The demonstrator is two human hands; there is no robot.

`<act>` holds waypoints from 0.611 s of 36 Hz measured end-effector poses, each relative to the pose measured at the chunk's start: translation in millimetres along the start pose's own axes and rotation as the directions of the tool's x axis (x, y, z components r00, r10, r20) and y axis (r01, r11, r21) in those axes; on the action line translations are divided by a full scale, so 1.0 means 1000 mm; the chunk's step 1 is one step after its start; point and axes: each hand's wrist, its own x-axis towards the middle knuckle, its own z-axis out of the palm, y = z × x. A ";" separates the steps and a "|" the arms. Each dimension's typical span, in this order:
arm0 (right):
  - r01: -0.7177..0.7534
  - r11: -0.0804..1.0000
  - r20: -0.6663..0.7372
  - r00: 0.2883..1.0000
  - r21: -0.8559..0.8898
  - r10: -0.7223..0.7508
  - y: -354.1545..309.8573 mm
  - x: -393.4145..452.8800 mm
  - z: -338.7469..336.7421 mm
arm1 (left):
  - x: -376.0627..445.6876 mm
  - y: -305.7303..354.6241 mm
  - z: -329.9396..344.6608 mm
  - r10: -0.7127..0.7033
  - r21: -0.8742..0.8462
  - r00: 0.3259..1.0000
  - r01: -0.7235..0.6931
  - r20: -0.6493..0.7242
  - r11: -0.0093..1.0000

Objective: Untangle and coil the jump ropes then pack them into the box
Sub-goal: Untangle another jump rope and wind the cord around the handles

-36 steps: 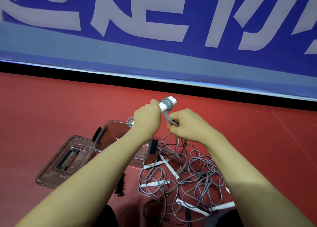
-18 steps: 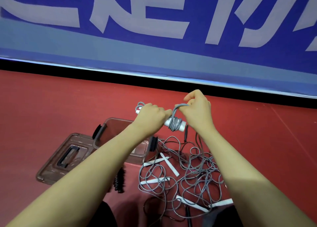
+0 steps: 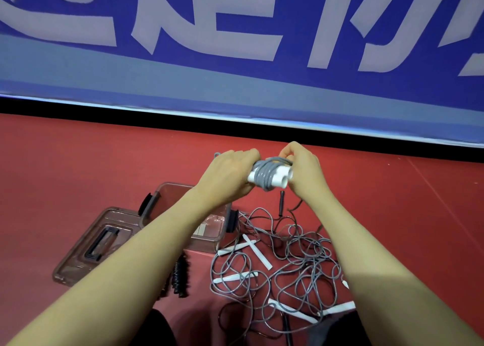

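Both hands, the left hand (image 3: 230, 173) and right hand (image 3: 303, 173), grip a rope bundle (image 3: 269, 176) above the box (image 3: 209, 243), finishing its wrap; next, probably tuck the end and pack it.

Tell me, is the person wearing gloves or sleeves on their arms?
No. Both arms are bare from the bottom of the picture to the fingers: no sleeves, no gloves. The left hand and right hand show no rings, watch or bands that I can see.
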 end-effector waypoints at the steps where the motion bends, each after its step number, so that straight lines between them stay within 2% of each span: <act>1: 0.018 0.999 0.021 1.000 -0.030 -0.018 -0.001 -0.001 0.000 | 0.000 0.003 -0.001 -0.082 -0.065 0.997 0.082 0.001 0.995; 4: 0.055 0.991 0.035 0.998 -0.124 -0.051 -0.001 -0.003 0.003 | 0.004 0.013 -0.004 -0.285 -0.217 0.958 0.286 0.038 0.933; 6: 0.080 0.992 0.044 0.996 -0.098 -0.076 -0.002 -0.005 0.006 | 0.008 0.018 -0.003 -0.395 -0.289 0.918 0.389 0.040 0.875; 11: 0.083 0.987 0.149 0.987 -0.137 -0.062 -0.007 -0.007 0.016 | 0.013 0.018 0.001 -0.607 -0.321 0.794 0.584 0.037 0.745; 13: 0.086 0.987 0.196 0.979 -0.135 -0.059 -0.008 -0.008 0.019 | 0.013 0.016 0.001 -0.636 -0.273 0.771 0.619 0.035 0.736; 16: 0.093 0.992 0.253 0.965 -0.088 -0.068 -0.008 -0.010 0.019 | 0.012 0.014 0.004 -0.634 -0.197 0.772 0.629 0.042 0.752; 22: 0.173 0.985 0.375 0.912 0.018 -0.167 -0.018 -0.017 0.014 | 0.009 0.005 0.010 -0.681 -0.053 0.729 0.684 0.070 0.728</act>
